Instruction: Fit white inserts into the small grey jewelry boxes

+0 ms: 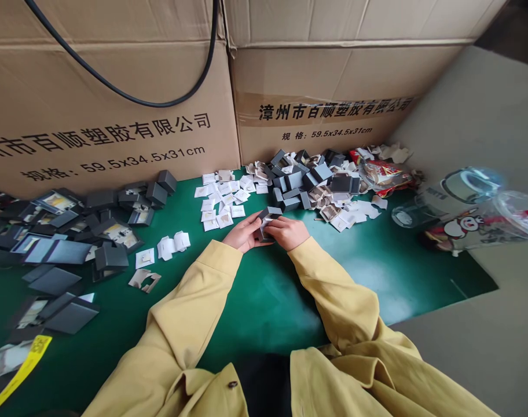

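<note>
Between both hands, low over the green table (264, 313), is a small dark grey box (270, 212) with its lid up. My left hand (243, 233) closes round the box's left side. My right hand (290, 231) grips its right side, and its fingertips reach toward the opening; whether they pinch anything inside is hidden. Just behind the hands lie several small white cards (220, 200) in loose rows. Left of my left hand are white folded inserts (172, 245), a white card with a small item (145, 258) and a torn cardboard insert (145, 280).
Many dark boxes (112, 258) pile up at the left. More boxes (296, 182) and cardboard scraps (329, 202) heap behind my hands, beside a red snack bag (385, 176). Plastic cups (468, 223) lie at the right. Large cartons (116, 133) wall the back; a black cable (160, 104) hangs there.
</note>
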The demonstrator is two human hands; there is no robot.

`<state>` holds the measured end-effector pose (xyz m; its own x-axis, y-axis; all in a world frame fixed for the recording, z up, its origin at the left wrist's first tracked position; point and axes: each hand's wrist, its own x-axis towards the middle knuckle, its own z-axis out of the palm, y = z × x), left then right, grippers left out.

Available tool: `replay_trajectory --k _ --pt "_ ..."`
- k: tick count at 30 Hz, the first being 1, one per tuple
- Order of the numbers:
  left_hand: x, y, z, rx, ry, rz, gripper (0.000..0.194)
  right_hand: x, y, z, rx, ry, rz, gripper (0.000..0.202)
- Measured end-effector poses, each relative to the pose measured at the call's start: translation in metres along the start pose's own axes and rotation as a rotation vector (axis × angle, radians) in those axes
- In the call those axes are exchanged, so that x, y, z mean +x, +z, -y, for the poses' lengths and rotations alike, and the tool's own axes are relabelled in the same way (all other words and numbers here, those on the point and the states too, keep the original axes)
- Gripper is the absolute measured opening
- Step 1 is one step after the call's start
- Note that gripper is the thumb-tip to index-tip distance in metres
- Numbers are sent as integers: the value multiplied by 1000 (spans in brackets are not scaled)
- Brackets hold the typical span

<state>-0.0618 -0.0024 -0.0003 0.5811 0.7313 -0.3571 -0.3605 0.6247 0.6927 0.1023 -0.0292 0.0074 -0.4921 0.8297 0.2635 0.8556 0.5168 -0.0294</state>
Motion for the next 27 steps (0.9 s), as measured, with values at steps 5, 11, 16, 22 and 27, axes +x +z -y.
replay_trajectory --k 5,11,16,22,27 --pt "0 0 1 14 16 -10 34 -1 0 2 33 28 59 21" --pt "0 -2 3 16 54 -31 35 -2 1 3 71 37 -43 21" --pt "2 -2 1 -35 97 -33 30 -1 3 2 99 103 -285 26" --pt "2 -3 3 -33 93 -9 31 -1 8 5 64 167 -374 27" --pt "2 -2 3 -26 86 -26 31 1 6 6 -10 169 -402 24"
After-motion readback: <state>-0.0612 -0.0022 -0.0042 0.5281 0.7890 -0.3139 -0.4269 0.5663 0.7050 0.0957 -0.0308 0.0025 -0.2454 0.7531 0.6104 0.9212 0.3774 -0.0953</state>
